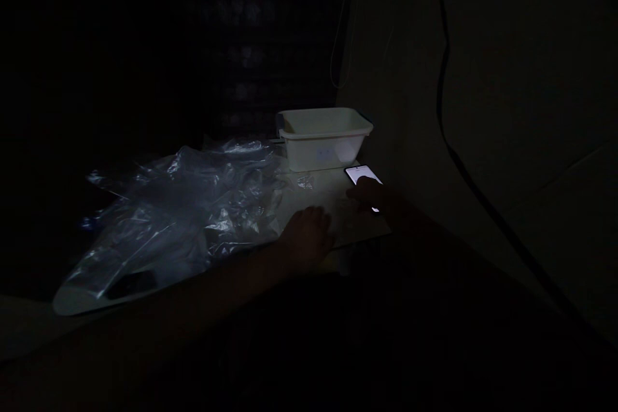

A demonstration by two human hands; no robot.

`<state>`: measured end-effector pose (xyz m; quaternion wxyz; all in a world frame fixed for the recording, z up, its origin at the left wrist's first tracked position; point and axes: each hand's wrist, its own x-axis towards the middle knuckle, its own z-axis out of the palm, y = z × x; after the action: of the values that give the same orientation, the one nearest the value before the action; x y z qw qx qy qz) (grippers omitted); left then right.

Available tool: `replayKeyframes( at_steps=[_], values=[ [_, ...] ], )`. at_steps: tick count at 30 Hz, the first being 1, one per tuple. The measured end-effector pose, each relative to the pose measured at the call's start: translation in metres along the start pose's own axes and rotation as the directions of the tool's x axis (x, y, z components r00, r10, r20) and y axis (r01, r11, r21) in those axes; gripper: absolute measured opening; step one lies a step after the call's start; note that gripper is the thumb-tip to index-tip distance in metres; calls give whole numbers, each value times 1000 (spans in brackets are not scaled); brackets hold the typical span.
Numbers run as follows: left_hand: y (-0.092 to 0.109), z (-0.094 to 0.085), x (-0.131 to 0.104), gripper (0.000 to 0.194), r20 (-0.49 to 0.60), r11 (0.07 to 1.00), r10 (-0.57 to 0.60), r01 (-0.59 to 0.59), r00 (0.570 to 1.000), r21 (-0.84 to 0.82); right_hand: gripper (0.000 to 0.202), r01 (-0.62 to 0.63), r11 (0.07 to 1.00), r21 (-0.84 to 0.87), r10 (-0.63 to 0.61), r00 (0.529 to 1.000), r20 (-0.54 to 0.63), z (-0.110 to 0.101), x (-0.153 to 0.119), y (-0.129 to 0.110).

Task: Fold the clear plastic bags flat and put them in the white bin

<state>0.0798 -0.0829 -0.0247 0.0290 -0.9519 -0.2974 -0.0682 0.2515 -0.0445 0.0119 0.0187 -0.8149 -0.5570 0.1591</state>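
The scene is very dark. A phone (360,172) with a lit screen lies on the pale board (357,232) at its right end. My right hand (367,192) is over the phone and covers part of its screen; its fingers are too dark to make out. Near the board's front edge rests my left hand (309,235), palm down, beside the clear plastic; its fingers are bent and dim. Crumpled clear plastic (183,190) spreads over the left and middle of the board.
Behind the phone stands a white plastic tub (321,151) with dark handles. A dark flat object (132,284) lies at the board's left front. On the right, a black cable (463,174) runs down the wall. A thin cord loop hangs behind the tub.
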Motion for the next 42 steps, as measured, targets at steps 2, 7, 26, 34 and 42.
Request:
replayKeyframes(
  at_steps=[2, 7, 26, 34, 42],
  values=[
    [7, -4, 2, 36, 15, 999, 8, -8, 1000, -35, 18, 3, 1000, -22, -2, 999, 40, -2, -9, -5],
    [27, -13, 12, 47, 129, 992, -71, 83, 989, -94, 18, 24, 995, 97, -25, 1000, 16, -2, -19, -11],
    [28, -7, 16, 31, 201, 960, -129, 173, 971, -218, 65, -10, 739, 674, 8, 1000, 6, 4, -10, -14],
    [18, -6, 8, 27, 131, 923, -39, 86, 991, -374, 50, 79, 751, 656, -67, 997, -44, 4, -15, -29],
    [-1, -8, 9, 25, -10, 957, -114, 107, 993, -271, 27, 27, 726, 688, -26, 1000, -12, 10, -9, -37]
  ],
)
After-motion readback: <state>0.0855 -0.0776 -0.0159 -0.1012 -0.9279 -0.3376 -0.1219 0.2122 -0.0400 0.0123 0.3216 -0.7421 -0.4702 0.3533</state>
